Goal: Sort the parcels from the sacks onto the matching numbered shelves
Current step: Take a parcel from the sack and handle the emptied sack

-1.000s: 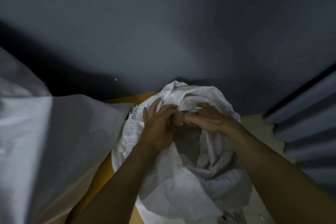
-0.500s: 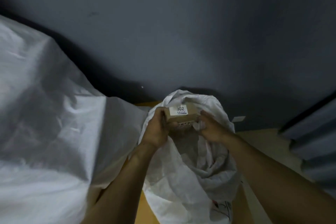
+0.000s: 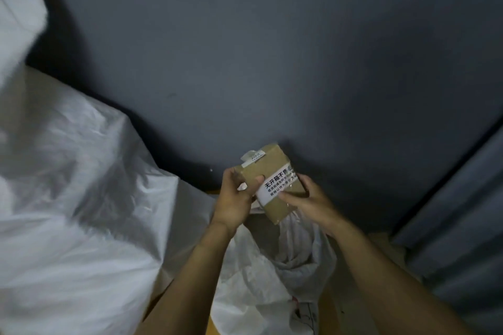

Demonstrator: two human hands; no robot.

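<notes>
The big sack fills the space to the left of our grip, and the smaller open sack sags directly beneath it, its mouth slack under our wrists. Behind everything stands the dark wall.

What has changed: half a second ago we held the parcel low at the sack's mouth with its numbered label facing up; now we have lifted it clear of the sack and turned it over, so a wide white sticker with printed characters faces us instead. The number label now sits folded over the far upper edge (too small to read from here). We judge that the parcel is fully out of the sack and the next step, matching it to a shelf, hangs on reading that number again; no shelf is in view.

The parcel's long axis runs from the near-right corner, below our right hand, up and away to the far-left corner above our left hand, tilted with the far end raised.

Both hands are clamped on the parcel: left thumb pressed on its top face, right fingers curled across the sticker's lower edge.
</notes>
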